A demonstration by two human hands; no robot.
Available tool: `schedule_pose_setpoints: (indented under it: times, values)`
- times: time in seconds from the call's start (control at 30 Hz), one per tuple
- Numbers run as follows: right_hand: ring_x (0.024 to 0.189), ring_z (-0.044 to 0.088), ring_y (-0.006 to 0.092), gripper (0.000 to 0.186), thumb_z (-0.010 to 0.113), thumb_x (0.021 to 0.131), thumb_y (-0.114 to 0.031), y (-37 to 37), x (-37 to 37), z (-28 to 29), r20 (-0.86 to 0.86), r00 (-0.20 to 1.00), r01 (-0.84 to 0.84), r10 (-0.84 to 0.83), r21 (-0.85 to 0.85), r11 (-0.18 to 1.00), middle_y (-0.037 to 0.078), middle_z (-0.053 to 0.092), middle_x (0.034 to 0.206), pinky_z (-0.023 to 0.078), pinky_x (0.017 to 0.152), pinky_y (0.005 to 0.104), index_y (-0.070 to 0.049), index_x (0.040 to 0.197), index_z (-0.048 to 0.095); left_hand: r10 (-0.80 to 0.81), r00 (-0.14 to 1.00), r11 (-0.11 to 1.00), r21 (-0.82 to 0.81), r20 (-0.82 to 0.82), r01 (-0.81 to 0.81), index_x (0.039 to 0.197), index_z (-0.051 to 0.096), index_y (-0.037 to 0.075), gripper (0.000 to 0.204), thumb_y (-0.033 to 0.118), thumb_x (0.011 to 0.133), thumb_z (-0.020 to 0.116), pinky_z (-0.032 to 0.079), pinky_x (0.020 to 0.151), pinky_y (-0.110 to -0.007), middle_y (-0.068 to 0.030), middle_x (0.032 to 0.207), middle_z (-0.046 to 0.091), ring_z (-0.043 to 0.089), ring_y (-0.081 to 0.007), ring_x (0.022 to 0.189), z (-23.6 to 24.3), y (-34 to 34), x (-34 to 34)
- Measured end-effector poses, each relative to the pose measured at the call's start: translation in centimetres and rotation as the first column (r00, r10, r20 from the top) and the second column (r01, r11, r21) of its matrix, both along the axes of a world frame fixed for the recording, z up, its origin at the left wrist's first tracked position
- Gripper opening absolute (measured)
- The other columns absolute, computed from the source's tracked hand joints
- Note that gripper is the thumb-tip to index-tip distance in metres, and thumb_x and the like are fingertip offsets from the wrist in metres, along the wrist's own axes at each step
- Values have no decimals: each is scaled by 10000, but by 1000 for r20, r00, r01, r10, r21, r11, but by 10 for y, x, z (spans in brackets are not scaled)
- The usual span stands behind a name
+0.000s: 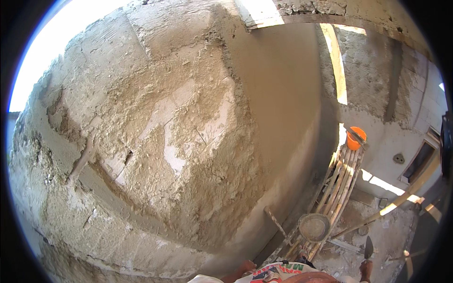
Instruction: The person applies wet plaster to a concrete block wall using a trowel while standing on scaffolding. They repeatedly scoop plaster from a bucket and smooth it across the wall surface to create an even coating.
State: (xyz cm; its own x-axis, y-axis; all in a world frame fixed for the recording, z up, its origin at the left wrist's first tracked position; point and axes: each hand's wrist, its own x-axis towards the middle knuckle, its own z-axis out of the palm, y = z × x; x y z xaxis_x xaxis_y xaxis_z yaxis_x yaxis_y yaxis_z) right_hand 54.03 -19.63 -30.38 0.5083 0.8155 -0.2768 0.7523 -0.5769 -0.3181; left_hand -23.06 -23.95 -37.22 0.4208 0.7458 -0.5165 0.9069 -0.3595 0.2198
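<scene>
My right hand [365,270] is at the lower right edge, wrapped round the handle of a pointed trowel [368,248] whose blade sticks up and away from me. Near the lower edge, left of my body, my left hand [247,267] shows only in part; its fingers are too small and unclear to read. In front of me is a wall with rough, lumpy wet mortar [207,174], pale patches showing through. Farther right its surface turns into smooth plaster [283,89]. A round pan of mortar [314,227] rests on the pole platform between my hands.
The platform is made of several long poles [340,184] running away from me. At its far end stands an orange bucket [355,139] with a flat tool across it. A slanting pole [377,214] crosses on the right, above rubble-strewn ground [349,257]. A short stick [275,221] juts beside the wall.
</scene>
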Motion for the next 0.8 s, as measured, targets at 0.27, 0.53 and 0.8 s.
schedule_pose_setpoints:
  times: [0.27, 0.53, 0.8]
  values:
    - [1001, 670, 443, 320, 661, 902, -266, 38, -85, -77, -147, 952, -296, 267, -239, 925, 241, 699, 1001, 531, 865, 529, -2, 1081, 692, 823, 431, 563, -434, 370, -703, 1126, 772, 120, 317, 333, 899, 711, 585, 865, -457, -117, 1071, 778, 746, -296, 1007, 64, 110, 11]
    - [1030, 666, 446, 354, 674, 895, -264, 121, -134, -113, -200, 914, -387, 353, -173, 906, 243, 698, 1048, 536, 877, 519, -4, 1135, 684, 711, 672, 691, -375, 204, -618, 1094, 770, 104, 305, 332, 920, 666, 585, 877, -491, -152, 1075, 768, 741, -334, 1024, 67, 112, 59]
    - [1153, 657, 430, 497, 722, 872, -279, 167, -115, -168, -278, 874, -439, 398, -100, 893, 246, 689, 1209, 537, 947, 503, -7, 1281, 646, 312, 950, 891, -347, 0, -292, 1062, 769, 88, 308, 330, 940, 622, 585, 890, -525, -188, 1079, 757, 735, -371, 1042, 58, 84, 86]
